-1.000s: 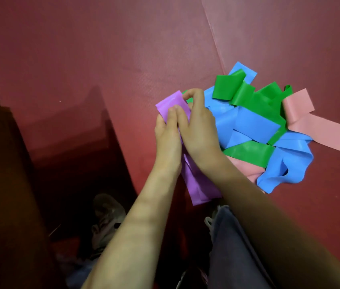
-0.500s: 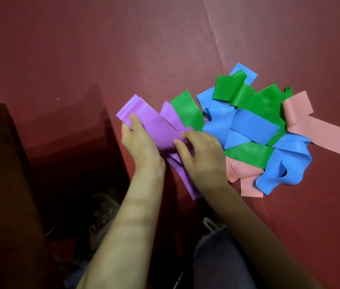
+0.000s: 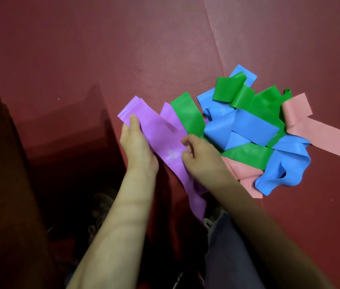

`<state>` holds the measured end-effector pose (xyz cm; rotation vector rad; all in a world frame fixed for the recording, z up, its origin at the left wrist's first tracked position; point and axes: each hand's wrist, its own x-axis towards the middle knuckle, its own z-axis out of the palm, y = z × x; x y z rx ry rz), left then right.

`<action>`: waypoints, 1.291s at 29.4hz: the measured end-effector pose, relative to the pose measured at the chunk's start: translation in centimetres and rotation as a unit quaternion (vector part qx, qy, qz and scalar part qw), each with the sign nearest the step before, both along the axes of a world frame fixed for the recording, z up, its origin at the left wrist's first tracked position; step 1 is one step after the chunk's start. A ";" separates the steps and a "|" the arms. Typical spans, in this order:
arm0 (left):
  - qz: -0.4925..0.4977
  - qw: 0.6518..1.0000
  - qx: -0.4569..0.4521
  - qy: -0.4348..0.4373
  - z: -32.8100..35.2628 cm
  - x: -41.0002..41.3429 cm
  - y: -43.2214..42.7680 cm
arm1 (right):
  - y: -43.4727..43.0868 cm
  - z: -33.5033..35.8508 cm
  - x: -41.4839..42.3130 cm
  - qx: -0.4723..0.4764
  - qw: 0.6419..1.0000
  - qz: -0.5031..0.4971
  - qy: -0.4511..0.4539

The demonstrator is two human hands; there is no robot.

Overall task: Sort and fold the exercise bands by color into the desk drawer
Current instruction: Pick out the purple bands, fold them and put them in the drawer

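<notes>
A purple band (image 3: 160, 134) lies doubled over at the near left edge of the red desk top (image 3: 123, 49), its tail hanging off the edge. My left hand (image 3: 137, 147) holds its left side, thumb on top near the folded end. My right hand (image 3: 200, 157) pinches the band's right side with curled fingers. To the right sits a tangled heap: green bands (image 3: 188, 115), blue bands (image 3: 242, 128) and pink bands (image 3: 331, 136).
The open dark red drawer (image 3: 65, 147) sits below the desk edge at the left. A seam (image 3: 215, 38) runs across the desk top. My shoes (image 3: 100, 207) and trouser leg (image 3: 227, 257) show below.
My hands moved apart from the heap and drew the purple band out to the left, laying it flat in a fold; a green strip beside it came into view.
</notes>
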<state>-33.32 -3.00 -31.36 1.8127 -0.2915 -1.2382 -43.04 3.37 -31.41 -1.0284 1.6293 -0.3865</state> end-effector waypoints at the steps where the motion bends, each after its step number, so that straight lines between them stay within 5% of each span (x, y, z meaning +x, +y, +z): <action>1: -0.006 1.000 0.001 -0.005 0.0 0.0 0.1 | 0.3 -0.5 -0.1 -0.025 0.999 0.023 0.041; 7: -0.043 0.999 0.010 -0.028 -0.9 -0.5 1.5 | -3.1 -2.9 -0.2 -0.145 0.985 -0.038 0.083; 14: 0.027 0.998 0.033 -0.045 -1.9 -0.3 2.1 | -8.6 -5.3 1.2 -0.146 0.930 0.225 0.251; 20: 0.006 0.997 0.045 -0.065 -2.1 -0.6 2.6 | -8.3 -6.8 1.7 -0.168 0.891 0.257 0.334; 29: 0.002 0.999 0.036 -0.035 -1.8 -0.7 3.7 | -6.7 -5.3 -0.9 -0.224 0.963 0.082 0.125; 34: 0.016 0.998 0.026 -0.057 -1.8 0.2 3.0 | -5.1 -4.1 -2.4 -0.238 0.964 0.084 0.080; 38: 0.019 0.998 0.029 -0.060 -1.3 0.1 1.9 | -5.1 -2.0 -3.1 -0.352 0.932 -0.020 0.086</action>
